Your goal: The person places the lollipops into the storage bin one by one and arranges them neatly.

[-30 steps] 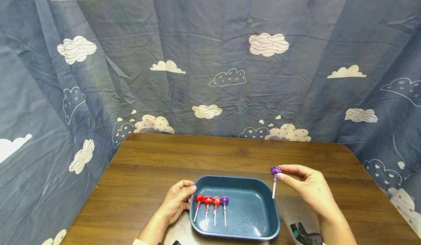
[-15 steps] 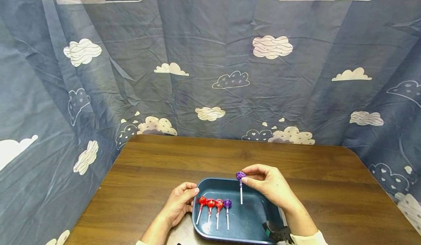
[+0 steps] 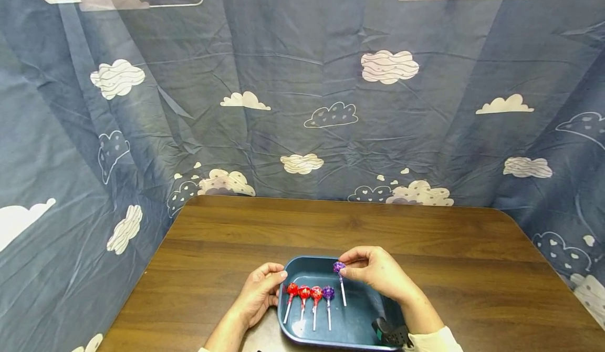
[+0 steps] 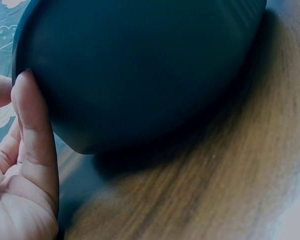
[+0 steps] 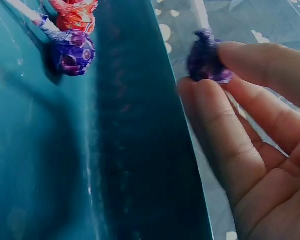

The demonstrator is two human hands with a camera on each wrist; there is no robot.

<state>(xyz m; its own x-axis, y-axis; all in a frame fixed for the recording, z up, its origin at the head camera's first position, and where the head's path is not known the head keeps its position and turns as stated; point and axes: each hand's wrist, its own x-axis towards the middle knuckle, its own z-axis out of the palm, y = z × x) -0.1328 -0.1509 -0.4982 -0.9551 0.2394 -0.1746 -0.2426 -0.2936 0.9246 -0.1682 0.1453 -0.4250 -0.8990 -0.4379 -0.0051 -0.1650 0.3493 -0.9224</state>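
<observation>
A purple-wrapped lollipop is pinched by its head between the thumb and fingers of my right hand, its white stick pointing down over the tray. In the right wrist view the same lollipop shows at the fingertips. My left hand grips the left rim of the dark teal tray, thumb on the near side, as the left wrist view also shows. Inside the tray, at its left, three red lollipops and one purple lollipop lie in a row, sticks toward me.
The tray stands on a brown wooden table near its front edge. A blue curtain printed with clouds hangs behind and at the sides. A black wrist strap on my right wrist hangs over the tray's right part.
My right hand has carried the purple lollipop leftward from beyond the tray's right rim, then lower, beside the row. My left hand has stayed on the rim.
</observation>
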